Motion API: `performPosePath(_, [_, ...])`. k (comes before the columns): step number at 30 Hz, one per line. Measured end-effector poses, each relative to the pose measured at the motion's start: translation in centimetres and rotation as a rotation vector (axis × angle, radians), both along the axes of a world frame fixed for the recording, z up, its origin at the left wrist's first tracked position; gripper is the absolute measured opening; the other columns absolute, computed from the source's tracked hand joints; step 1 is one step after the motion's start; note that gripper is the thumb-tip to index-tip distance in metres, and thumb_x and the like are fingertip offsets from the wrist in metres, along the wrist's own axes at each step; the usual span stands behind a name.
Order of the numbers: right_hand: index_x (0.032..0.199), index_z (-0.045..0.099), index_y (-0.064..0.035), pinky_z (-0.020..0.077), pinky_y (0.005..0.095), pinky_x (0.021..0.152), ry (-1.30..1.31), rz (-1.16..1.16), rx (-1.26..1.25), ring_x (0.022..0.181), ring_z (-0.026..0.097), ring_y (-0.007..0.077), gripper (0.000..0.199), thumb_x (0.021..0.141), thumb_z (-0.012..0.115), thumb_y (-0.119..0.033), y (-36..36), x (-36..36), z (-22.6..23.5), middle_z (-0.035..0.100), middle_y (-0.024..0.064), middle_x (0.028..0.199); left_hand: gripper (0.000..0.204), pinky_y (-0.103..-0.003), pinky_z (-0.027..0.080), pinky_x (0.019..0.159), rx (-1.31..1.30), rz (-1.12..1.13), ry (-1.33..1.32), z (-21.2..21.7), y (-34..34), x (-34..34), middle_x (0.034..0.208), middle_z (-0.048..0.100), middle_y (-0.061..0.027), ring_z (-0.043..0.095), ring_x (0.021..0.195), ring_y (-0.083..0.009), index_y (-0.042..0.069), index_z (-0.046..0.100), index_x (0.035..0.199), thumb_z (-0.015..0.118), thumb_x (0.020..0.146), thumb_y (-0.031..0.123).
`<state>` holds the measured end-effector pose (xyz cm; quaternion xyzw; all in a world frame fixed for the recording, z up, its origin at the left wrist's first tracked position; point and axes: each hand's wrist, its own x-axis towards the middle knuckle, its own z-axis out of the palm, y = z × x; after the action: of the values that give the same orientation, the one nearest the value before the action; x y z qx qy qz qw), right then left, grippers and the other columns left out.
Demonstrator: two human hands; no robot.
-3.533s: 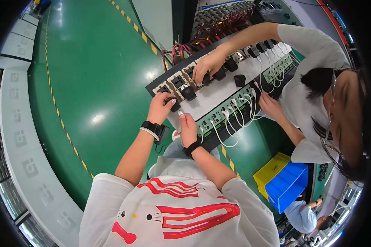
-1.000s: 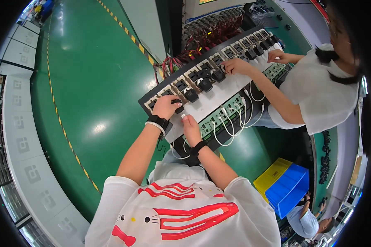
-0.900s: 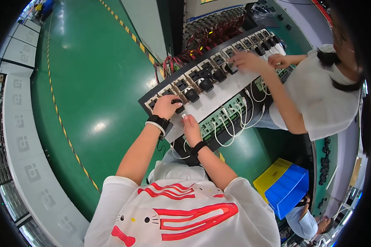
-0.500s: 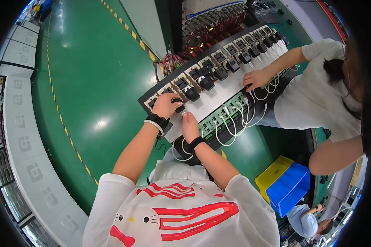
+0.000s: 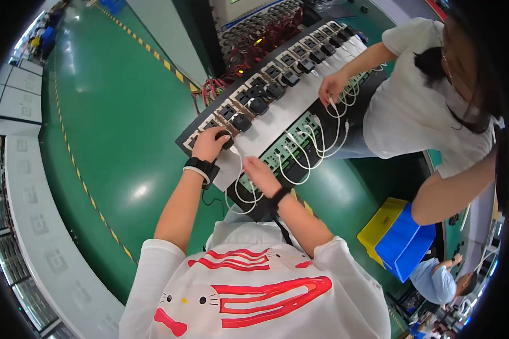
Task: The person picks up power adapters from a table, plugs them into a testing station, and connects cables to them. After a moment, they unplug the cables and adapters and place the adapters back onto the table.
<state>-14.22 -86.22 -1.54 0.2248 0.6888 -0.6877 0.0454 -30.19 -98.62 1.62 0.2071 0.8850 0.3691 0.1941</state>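
At the near left end of a row of sockets, my left hand (image 5: pixel 209 145) is closed around a black plug adapter (image 5: pixel 227 139). A white cable (image 5: pixel 236 153) runs from beside that adapter down past the fingertips of my right hand (image 5: pixel 261 175). Those fingers are pinched together at the cable. Whether its end sits in the adapter is too small to tell. More black adapters (image 5: pixel 241 122) stand plugged along the socket strip (image 5: pixel 227 111). A green circuit-board strip (image 5: pixel 277 151) with looping white cables lies along the bench's near side.
Across the bench, a co-worker's hand (image 5: pixel 333 89) reaches to a white cable at the board strip. Red wires (image 5: pixel 212 90) bundle behind the sockets. Blue and yellow bins (image 5: pixel 398 243) stand on the right. Yellow-black tape (image 5: pixel 79 169) marks the green floor.
My right hand has drawn a little back from the adapter, with the cable beside its fingertips. My left hand stays on the adapter. The co-worker's hand has lifted and now has a cable.
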Motion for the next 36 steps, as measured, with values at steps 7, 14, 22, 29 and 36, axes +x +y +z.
performPosePath(7, [0.103,0.057,-0.0078,0.0442,0.0276,0.071,-0.21,-0.562,-0.659,0.082,0.055,0.0126,0.017,0.089,0.054,-0.019,5.1,13.0,2.3,0.059,0.0034,0.09,0.034,-0.039,0.045,0.088,-0.039,-0.054,0.295,0.0,0.2,1.2,0.112,0.059,-0.0172,0.056,0.102,-0.035,0.002,0.06,0.109,0.066,0.079,0.016])
performPosePath(14, [0.095,0.054,-0.0044,0.0414,0.0331,0.09,0.378,-0.635,-0.618,0.093,0.057,0.02,0.011,0.09,0.052,-0.014,9.2,7.6,8.9,0.058,0.0049,0.09,0.038,-0.039,0.045,0.089,-0.045,-0.113,0.326,1.7,3.0,1.0,0.112,0.058,-0.0188,0.056,0.101,-0.0358,-0.001,0.06,0.107,0.067,0.074,0.017])
performPosePath(22, [0.102,0.052,-0.0009,0.0403,0.0243,0.068,0.364,-0.357,-0.294,0.067,0.045,0.0084,0.015,0.091,0.049,-0.011,9.7,3.3,16.3,0.045,-0.0018,0.071,0.043,-0.041,0.045,0.087,-0.026,-0.033,0.281,2.3,5.7,-0.9,0.107,0.061,-0.0193,0.058,0.097,-0.0357,0.0,0.061,0.109,0.061,0.08,0.032])
performPosePath(29, [0.099,0.047,-0.0047,0.026,0.0208,0.047,0.439,-0.235,-0.259,0.048,0.027,0.0049,0.017,0.097,0.044,-0.021,10.9,0.8,21.1,0.03,-0.0048,0.061,0.036,-0.04,0.044,0.09,-0.045,-0.038,0.225,2.6,7.5,-0.5,0.109,0.06,-0.0189,0.055,0.103,-0.0359,0.0,0.059,0.11,0.06,0.081,0.022])
performPosePath(36, [0.094,0.044,-0.0092,0.0266,0.0209,0.046,0.396,-0.314,-0.794,0.049,0.027,0.0052,0.016,0.1,0.038,-0.022,10.5,0.2,15.8,0.028,-0.0043,0.061,0.055,-0.036,0.043,0.093,0.506,-0.549,-0.025,5.5,8.4,6.9,0.118,0.054,-0.0124,0.054,0.108,-0.032,0.01,0.054,0.122,0.066,0.069,0.003])
